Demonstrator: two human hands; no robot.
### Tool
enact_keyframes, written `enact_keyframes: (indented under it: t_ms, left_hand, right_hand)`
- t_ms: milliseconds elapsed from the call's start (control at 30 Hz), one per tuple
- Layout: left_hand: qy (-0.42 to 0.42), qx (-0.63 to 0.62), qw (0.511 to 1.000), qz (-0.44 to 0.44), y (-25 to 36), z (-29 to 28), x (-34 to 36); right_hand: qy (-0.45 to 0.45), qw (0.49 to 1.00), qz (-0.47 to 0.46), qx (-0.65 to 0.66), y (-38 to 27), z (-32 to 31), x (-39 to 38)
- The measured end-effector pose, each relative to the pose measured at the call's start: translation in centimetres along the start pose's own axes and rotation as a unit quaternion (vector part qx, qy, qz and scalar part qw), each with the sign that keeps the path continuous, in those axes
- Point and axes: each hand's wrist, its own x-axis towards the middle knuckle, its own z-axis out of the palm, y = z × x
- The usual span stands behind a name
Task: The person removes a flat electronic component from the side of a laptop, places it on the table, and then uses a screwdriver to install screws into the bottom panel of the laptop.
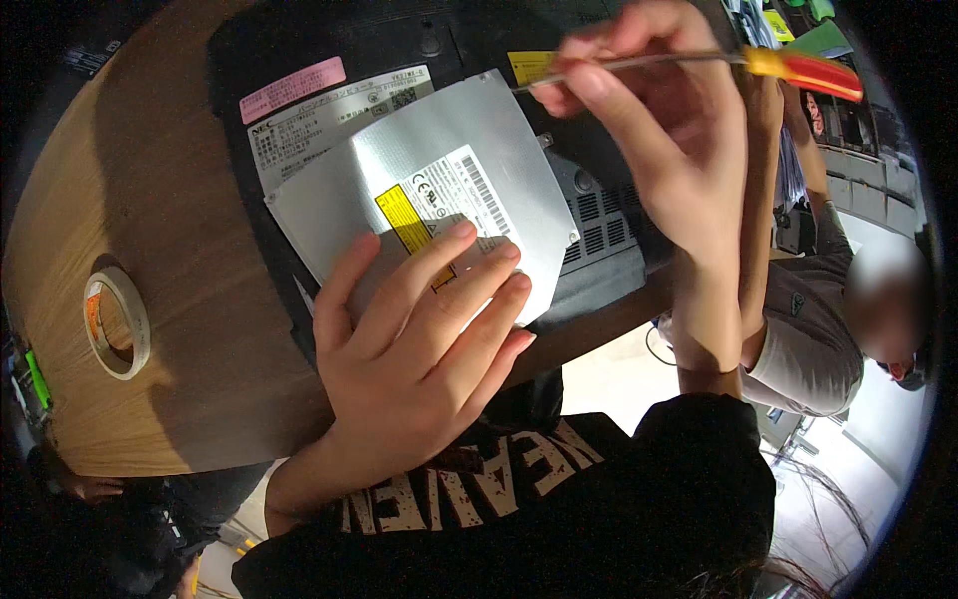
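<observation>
My left hand (419, 349) lies with fingers apart on a silver optical drive (369, 160), which has barcode and yellow warning labels. The drive rests over the underside of a black laptop (319, 40) with white, pink and yellow stickers and vent slots. At the upper right, my right hand (664, 140) grips a thin screwdriver (803, 72) by its shaft between thumb and fingers, its red and yellow handle sticking out to the right. The screwdriver's tip reaches toward the drive's upper-right corner; whether it touches is unclear.
A masking tape roll (141, 324) lies on the wooden table (120, 419) to the left. Another person in a grey shirt (798, 349) is close on the right, with an arm along the table. Papers and green items (813, 40) sit at the upper right. Dark clothing of someone shows lower left.
</observation>
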Motion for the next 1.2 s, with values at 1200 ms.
enact_keyframes:
  t_ms: [1200]
  left_hand:
    - [-0.002,-0.025,1.0,-0.013,0.3,1.0,0.3]
  right_hand:
    - [-0.038,0.989,0.103,0.096,1.7,-1.2,1.9]
